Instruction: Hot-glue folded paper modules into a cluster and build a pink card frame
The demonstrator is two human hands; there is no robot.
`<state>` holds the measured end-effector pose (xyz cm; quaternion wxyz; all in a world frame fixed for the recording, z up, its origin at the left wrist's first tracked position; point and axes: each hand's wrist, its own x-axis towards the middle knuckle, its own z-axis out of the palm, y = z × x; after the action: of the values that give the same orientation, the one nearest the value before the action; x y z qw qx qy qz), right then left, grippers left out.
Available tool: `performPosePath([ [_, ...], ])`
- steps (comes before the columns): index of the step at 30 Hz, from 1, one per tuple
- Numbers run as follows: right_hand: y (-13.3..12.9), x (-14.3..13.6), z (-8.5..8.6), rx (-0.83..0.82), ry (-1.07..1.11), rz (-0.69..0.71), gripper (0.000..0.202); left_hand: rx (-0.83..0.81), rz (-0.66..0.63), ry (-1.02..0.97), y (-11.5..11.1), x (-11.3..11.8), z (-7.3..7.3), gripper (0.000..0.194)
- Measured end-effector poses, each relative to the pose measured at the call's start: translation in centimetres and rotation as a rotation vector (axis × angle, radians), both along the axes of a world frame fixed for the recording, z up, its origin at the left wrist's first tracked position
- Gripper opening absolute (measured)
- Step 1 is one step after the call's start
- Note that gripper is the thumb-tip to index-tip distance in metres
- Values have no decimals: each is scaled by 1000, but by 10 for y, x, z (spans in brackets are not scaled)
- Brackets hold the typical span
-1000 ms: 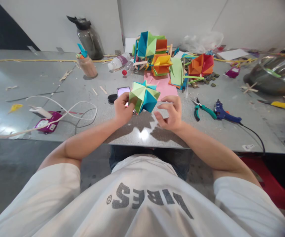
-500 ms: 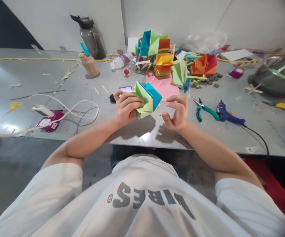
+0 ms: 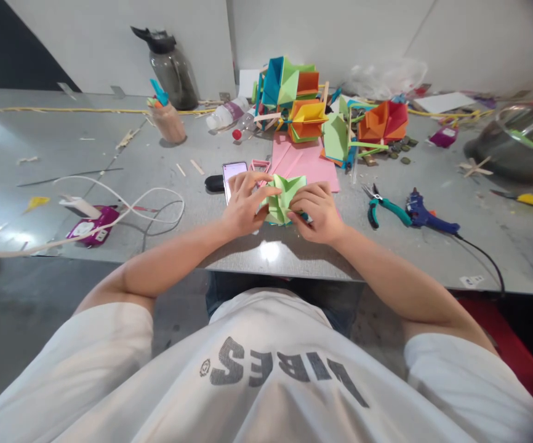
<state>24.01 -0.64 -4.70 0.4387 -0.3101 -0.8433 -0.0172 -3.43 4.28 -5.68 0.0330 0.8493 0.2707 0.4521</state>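
Observation:
Between my hands, low over the front of the table, is a folded paper piece (image 3: pixel 281 195), light green on top with a sliver of blue at its lower edge. My left hand (image 3: pixel 247 202) grips its left side, fingers bent over the top edge. On the other side, my right hand (image 3: pixel 316 211) pinches the right flap, thumb towards the front. The fingers cover much of both sides. Just behind the left fingers lie a phone (image 3: pixel 234 171) with a lit screen and a pink folded strip (image 3: pixel 260 165). Pink paper sheets (image 3: pixel 310 161) lie behind the piece.
Pliers (image 3: pixel 385 208) and a blue glue gun (image 3: pixel 428 212) with a cable lie to the right. Colourful folded-paper structures (image 3: pixel 294 92) stand at the back. A metal bowl (image 3: pixel 492 144) is far right. To the left are a purple power adapter (image 3: pixel 93 226) and white cable (image 3: pixel 156 191).
The paper piece has come down and turned, so its green folds face up and the blue is mostly hidden. My right hand, apart from it before, now holds its right side.

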Motion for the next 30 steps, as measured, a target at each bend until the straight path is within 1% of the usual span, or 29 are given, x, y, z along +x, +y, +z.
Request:
performPosePath([
  [3, 6, 5, 3, -17, 89, 22, 36, -108, -1, -42, -2, 1, 2, 34],
  [6, 7, 7, 4, -47, 170, -8, 54, -219, -60, -157, 1, 3, 0, 29],
  [9, 7, 5, 3, -102, 288, -65, 71, -422, -71, -263, 3, 5, -4, 26],
  [12, 6, 2, 5, -231, 403, -138, 82, -657, -74, -379, 2, 10, -8, 31],
  [14, 7, 0, 8, -368, 475, -191, 85, -782, -81, -435, 0, 14, -7, 39],
  [16, 7, -1, 12, -555, 521, -231, 81, -885, -58, -469, -3, 17, -3, 49],
  [17, 6, -1, 14, -653, 533, -247, 76, -936, -37, -483, -5, 18, 0, 55],
  [18, 6, -2, 16, -739, 545, -262, 69, -989, -13, -497, -7, 19, 4, 60],
  [20, 6, -3, 19, -854, 598, -293, 52, -1104, 21, -529, -10, 20, 12, 69],
  [22, 7, -4, 21, -930, 676, -301, 37, -1214, 42, -578, -14, 20, 19, 71],
  [24, 9, -3, 22, -1037, 734, -276, 33, -1304, 41, -630, -17, 20, 23, 68],
  [26, 11, 0, 24, -1148, 767, -248, 35, -1337, 10, -658, -20, 19, 25, 65],
  [30, 13, 10, 29, -1288, 851, -199, 40, -1249, -69, -669, -21, 18, 24, 61],
])
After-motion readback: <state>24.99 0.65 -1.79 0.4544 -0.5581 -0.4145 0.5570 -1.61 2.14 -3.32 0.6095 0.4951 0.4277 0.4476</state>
